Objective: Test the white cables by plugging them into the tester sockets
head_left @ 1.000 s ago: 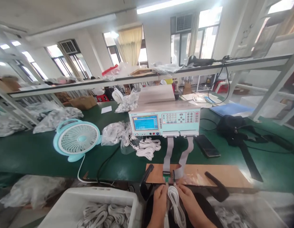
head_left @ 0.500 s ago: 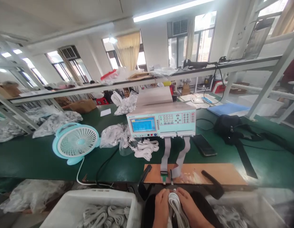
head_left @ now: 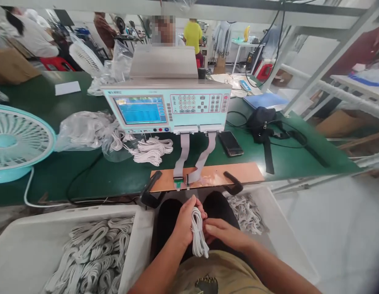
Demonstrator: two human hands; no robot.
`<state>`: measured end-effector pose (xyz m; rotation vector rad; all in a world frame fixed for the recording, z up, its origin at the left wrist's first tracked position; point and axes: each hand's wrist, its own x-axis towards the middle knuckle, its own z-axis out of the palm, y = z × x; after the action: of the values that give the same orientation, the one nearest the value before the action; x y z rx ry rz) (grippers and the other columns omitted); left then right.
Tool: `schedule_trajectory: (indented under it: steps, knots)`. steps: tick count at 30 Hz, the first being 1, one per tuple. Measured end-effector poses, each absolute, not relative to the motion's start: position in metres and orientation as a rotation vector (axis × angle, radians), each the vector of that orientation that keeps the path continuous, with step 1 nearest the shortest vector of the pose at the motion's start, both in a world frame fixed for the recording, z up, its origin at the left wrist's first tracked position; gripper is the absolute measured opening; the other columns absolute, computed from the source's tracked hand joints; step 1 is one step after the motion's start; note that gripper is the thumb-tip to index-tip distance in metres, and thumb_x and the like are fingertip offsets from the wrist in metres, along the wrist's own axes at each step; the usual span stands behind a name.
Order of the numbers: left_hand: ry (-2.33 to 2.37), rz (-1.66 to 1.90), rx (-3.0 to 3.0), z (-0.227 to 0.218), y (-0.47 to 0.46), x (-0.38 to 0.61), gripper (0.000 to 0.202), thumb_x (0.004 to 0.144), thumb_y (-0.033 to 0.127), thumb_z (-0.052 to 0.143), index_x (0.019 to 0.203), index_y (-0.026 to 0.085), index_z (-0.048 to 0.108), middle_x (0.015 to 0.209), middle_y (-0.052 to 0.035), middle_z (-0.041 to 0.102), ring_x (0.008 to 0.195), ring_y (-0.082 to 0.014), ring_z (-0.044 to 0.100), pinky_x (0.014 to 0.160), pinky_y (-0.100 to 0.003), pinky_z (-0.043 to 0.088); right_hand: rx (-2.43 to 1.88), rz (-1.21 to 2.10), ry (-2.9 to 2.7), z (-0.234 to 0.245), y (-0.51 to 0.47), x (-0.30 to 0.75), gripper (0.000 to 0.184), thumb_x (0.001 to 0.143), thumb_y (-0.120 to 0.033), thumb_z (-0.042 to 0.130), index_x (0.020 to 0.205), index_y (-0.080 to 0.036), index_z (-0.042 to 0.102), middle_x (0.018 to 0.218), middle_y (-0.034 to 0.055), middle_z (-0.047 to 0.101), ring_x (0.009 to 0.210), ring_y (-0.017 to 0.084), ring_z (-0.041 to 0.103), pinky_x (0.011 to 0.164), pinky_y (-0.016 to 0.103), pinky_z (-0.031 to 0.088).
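Observation:
A coiled white cable (head_left: 198, 234) hangs in a looped bundle above my lap, near the table's front edge. My left hand (head_left: 188, 216) is closed around its upper part, thumb on top. My right hand (head_left: 221, 232) is at the bundle's right side, fingers bent against it, with some fingertips hidden behind it. Just beyond my hands, a test fixture with two small connectors (head_left: 182, 185) sits on an orange board (head_left: 238, 173). Grey ribbon cables (head_left: 204, 153) run from there to a bench tester (head_left: 165, 108) with a lit blue screen.
A white bin (head_left: 143, 232) of coiled cables stands at left, another bin (head_left: 287, 228) at right. Black clamps (head_left: 151, 190) grip the board. On the green table are a fan (head_left: 21, 141), cable bundles (head_left: 152, 150), a phone (head_left: 230, 143) and a black bag (head_left: 262, 122). People sit beyond.
My view has tilted down. Both hands have drawn back from the connectors toward my body with the coiled cable. My right hand has shifted from the cable's end to the bundle's side.

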<state>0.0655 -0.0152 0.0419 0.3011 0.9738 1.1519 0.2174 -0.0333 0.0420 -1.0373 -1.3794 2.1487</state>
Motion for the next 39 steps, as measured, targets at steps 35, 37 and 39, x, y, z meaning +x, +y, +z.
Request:
schedule_trajectory:
  steps: [35, 37, 39]
  knots:
    - [1.418, 1.133, 0.864, 0.015, -0.039, 0.004, 0.026, 0.076, 0.04, 0.057, 0.067, 0.016, 0.055, 0.059, 0.0048, 0.049, 0.054, -0.0086, 0.044, 0.051, -0.017, 0.037, -0.796, 0.718, -2.356, 0.027, -0.008, 0.159, 0.016, 0.086, -0.019, 0.044, 0.091, -0.02, 0.059, 0.082, 0.0063, 0.062, 0.073, 0.016, 0.054, 0.069, 0.028, 0.043]
    - [1.401, 1.13, 0.844, 0.018, -0.034, 0.007, 0.027, 0.077, 0.042, 0.055, 0.068, 0.016, 0.054, 0.057, 0.0049, 0.048, 0.051, -0.0084, 0.042, 0.046, -0.017, 0.036, -0.884, 0.827, -2.215, 0.031, 0.0, 0.155, 0.015, 0.084, -0.018, 0.044, 0.08, -0.019, 0.058, 0.073, 0.0034, 0.058, 0.066, 0.014, 0.052, 0.063, 0.025, 0.041]
    - [1.386, 1.134, 0.839, 0.019, -0.028, 0.009, 0.029, 0.077, 0.044, 0.054, 0.071, 0.016, 0.054, 0.056, 0.0047, 0.048, 0.048, -0.0086, 0.042, 0.042, -0.017, 0.035, -1.038, 0.961, -1.979, 0.031, 0.007, 0.15, 0.015, 0.082, -0.018, 0.045, 0.071, -0.018, 0.055, 0.065, -0.0001, 0.052, 0.061, 0.013, 0.048, 0.058, 0.023, 0.039]
